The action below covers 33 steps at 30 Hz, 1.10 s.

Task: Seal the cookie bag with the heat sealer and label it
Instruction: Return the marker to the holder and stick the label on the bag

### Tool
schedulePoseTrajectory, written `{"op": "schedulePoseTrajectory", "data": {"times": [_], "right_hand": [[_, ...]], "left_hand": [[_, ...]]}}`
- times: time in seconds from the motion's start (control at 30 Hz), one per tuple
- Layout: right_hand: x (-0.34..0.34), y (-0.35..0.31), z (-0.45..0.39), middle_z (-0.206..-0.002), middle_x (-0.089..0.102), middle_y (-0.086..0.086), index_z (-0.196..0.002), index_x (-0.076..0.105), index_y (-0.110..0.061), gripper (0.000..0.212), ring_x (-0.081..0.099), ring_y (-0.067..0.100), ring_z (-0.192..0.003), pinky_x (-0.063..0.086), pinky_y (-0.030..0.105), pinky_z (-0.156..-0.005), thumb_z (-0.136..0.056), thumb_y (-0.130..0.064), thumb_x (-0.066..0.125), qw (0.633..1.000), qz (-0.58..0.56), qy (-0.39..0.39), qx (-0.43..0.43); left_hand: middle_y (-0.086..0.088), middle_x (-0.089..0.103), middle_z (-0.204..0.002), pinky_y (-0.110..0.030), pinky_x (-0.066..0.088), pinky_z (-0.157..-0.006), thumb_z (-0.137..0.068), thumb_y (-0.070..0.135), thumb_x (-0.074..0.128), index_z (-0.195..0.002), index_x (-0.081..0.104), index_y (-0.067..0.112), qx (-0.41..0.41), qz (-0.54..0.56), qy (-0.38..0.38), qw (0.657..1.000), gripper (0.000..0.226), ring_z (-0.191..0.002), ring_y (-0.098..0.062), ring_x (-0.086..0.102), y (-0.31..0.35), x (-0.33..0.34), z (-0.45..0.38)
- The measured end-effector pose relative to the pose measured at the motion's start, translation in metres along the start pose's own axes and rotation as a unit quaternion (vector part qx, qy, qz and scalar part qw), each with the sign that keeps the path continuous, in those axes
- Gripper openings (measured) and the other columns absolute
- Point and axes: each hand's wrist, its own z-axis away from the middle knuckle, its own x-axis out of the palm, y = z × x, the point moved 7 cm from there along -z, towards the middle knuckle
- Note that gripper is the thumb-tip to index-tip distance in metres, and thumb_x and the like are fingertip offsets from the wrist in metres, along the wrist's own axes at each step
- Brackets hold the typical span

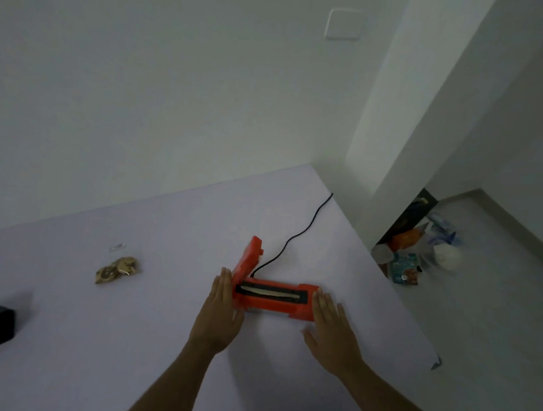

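Both hands flat against the ends of the heat sealer, lid raised.

Left hand [222, 307] has straight fingers pressed to the hinge end of the orange heat sealer [272, 297]; right hand [329, 323], fingers also straight, touches the other end (nothing gripped). Its black cord [297, 235] trails across the table [160, 341]. The cookie bag [117, 269] lies well apart, left of the sealer.

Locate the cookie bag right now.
Head view: the clear plastic bag of brown cookies lies on the pale table, untouched, left of the open orange heat sealer and the left hand.
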Motion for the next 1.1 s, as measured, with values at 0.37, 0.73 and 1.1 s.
{"op": "schedulePoseTrajectory", "data": {"times": [0.37,0.73,1.1], "right_hand": [[-0.009,0.012,-0.045,-0.148,0.042,0.015,-0.144,0.03,0.0,0.077,0.043,0.03,-0.134,0.029,0.045,-0.107,-0.083,-0.047,0.039,0.995,0.039,-0.05,-0.073],[-0.027,-0.016,-0.126,-0.157,0.006,0.011,-0.148,0.004,-0.004,0.084,0.016,0.032,-0.146,0.008,0.044,-0.114,-0.087,-0.035,0.052,0.988,0.02,-0.057,-0.145],[-0.037,-0.063,-0.219,-0.16,-0.014,0.006,-0.151,-0.01,-0.009,0.079,-0.008,0.025,-0.148,-0.007,0.039,-0.117,-0.094,-0.032,0.041,0.979,0.018,-0.054,-0.194]], "left_hand": [[-0.001,-0.017,-0.158,-0.04,0.013,-0.122,-0.094,0.031,0.046,-0.146,-0.021,0.012,-0.036,-0.09,0.026,0.995,0.087,-0.148,-0.02,-0.011,0.02,0.03,-0.011],[-0.007,-0.008,-0.161,-0.038,0.013,-0.122,-0.096,0.02,0.04,-0.149,-0.013,0.01,-0.11,-0.075,0.09,0.987,0.076,-0.149,-0.023,-0.006,0.0,0.006,-0.048],[-0.013,0.0,-0.16,-0.043,0.019,-0.119,-0.093,0.017,0.043,-0.15,-0.005,0.005,-0.154,-0.099,0.103,0.978,0.076,-0.149,-0.027,0.002,-0.044,-0.037,-0.112]]}}
